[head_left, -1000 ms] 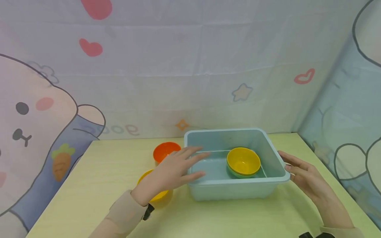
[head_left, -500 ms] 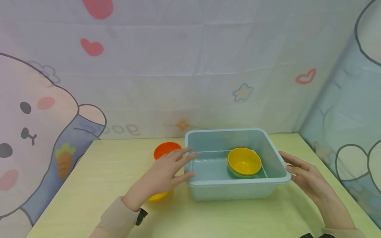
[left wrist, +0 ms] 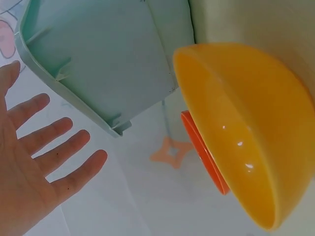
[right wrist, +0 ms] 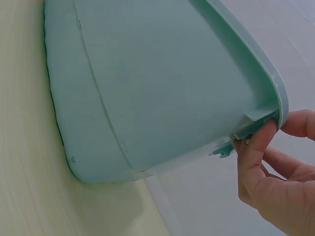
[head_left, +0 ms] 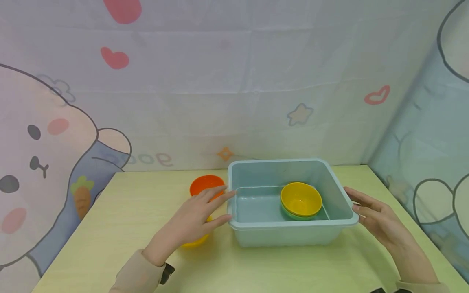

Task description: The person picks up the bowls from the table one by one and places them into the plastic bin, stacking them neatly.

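Note:
A light blue plastic bin (head_left: 293,224) stands on the table. Inside it, toward the right, a yellow bowl (head_left: 300,199) is nested in a green bowl (head_left: 297,217). My right hand (head_left: 382,221) pinches the bin's right rim, thumb on one side and fingers beneath, as the right wrist view shows. With fingers spread, my left hand (head_left: 188,217) hovers by the left rim and holds nothing; the left wrist view shows a gap to the bin. Below that hand lies another yellow bowl (left wrist: 266,108), mostly hidden in the head view. An orange bowl (head_left: 203,184) sits behind it.
The pale wooden table (head_left: 121,228) extends left of the bowls and in front of the bin. Its back edge meets a printed cloth backdrop (head_left: 190,101), and a second cloth panel (head_left: 421,134) hangs along the right side.
My left hand has drawn back leftward from above the bin's left edge to outside it, fingers still spread. The right hand keeps its grip on the rim; the bin and bowls stay put.

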Available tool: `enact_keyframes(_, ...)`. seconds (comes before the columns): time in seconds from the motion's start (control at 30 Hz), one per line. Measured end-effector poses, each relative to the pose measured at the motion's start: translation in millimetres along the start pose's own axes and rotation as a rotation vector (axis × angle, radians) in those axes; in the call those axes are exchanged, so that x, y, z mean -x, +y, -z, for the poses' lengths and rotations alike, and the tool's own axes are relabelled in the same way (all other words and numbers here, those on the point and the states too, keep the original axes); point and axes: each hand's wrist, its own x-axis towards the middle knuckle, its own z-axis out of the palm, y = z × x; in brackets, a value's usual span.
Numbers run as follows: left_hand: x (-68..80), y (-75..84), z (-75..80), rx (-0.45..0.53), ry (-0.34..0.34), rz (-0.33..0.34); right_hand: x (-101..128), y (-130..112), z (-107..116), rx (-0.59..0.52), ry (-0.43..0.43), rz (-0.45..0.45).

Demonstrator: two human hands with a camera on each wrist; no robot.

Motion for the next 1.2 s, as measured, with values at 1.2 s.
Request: enact_keyframes(1.2,36.1,-29.7,-27.1,-0.031,-0.042,0.111,1,-1,-1,-0.033,0.006,-0.015)
